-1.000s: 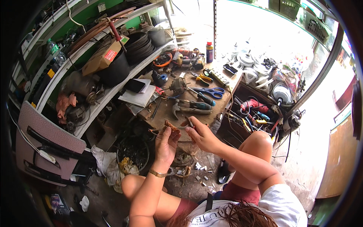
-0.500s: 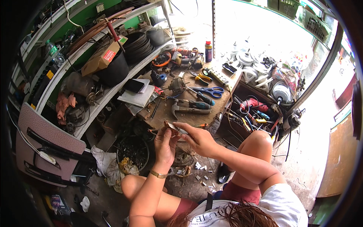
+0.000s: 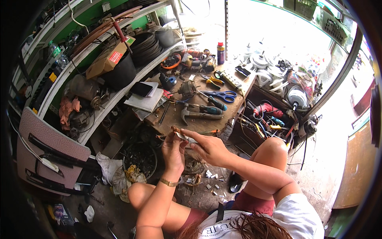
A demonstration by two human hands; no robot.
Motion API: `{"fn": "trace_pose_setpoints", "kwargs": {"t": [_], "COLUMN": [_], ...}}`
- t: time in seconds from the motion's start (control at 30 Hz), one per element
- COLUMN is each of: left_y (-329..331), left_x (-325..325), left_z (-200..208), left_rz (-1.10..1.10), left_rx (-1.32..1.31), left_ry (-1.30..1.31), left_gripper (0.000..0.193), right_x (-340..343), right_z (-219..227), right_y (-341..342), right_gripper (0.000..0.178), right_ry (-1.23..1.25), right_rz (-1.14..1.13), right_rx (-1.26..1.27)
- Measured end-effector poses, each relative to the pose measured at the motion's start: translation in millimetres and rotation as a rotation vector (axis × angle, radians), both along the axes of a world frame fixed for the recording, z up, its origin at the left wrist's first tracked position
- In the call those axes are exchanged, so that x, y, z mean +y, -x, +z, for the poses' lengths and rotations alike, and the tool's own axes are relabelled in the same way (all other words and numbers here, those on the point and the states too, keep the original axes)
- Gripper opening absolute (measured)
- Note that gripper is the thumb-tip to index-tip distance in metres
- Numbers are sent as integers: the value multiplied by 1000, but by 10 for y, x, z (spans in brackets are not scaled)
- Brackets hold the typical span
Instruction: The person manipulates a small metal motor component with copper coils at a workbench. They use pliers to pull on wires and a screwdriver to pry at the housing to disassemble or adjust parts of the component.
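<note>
My left hand (image 3: 173, 154) is closed on a small copper-coloured part (image 3: 175, 128), held up before the near edge of the wooden table. From the right, my right hand (image 3: 211, 149) grips a flat, pale blade-like tool (image 3: 182, 136), its index finger stretched along it. The tool lies against or very close to the part; my fingers cover most of both. Just beyond the hands, a claw hammer (image 3: 205, 114) lies on the table (image 3: 169, 124). Behind it are a blue-handled screwdriver (image 3: 217, 103), blue-handled scissors (image 3: 223, 95) and a small motor core (image 3: 187, 88).
Yellow-handled pliers (image 3: 213, 82), a power strip (image 3: 230, 80) and a spray can (image 3: 220, 53) stand or lie farther back. To the right sits a tool box with a red drill (image 3: 267, 109). A black basin (image 3: 139, 157) is at lower left, below shelving. Small white pieces (image 3: 209, 174) litter the floor.
My fingers have shifted slightly around the copper-coloured part, and more of the pale tool shows between the hands. The view has moved a little; the table's things lie as before.
</note>
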State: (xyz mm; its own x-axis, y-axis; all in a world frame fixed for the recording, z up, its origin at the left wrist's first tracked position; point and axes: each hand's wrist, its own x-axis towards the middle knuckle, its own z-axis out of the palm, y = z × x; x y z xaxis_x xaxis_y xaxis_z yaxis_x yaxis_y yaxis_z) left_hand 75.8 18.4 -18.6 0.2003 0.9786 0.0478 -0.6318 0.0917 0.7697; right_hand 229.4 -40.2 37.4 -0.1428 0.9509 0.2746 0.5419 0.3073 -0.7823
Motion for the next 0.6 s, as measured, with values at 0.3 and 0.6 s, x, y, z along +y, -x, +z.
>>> {"fn": "trace_pose_setpoints", "kwargs": {"t": [0.3,0.6], "left_y": [-48,-142], "left_x": [-15,-55], "left_z": [-26,6], "left_rz": [16,152], "left_rx": [38,179], "left_ry": [-113,-141], "left_gripper": [21,19], "right_x": [-4,-4], "right_z": [24,26], "right_y": [35,129], "right_gripper": [42,38], "right_ry": [39,16], "right_rz": [-52,-141], "right_rx": [54,68]}}
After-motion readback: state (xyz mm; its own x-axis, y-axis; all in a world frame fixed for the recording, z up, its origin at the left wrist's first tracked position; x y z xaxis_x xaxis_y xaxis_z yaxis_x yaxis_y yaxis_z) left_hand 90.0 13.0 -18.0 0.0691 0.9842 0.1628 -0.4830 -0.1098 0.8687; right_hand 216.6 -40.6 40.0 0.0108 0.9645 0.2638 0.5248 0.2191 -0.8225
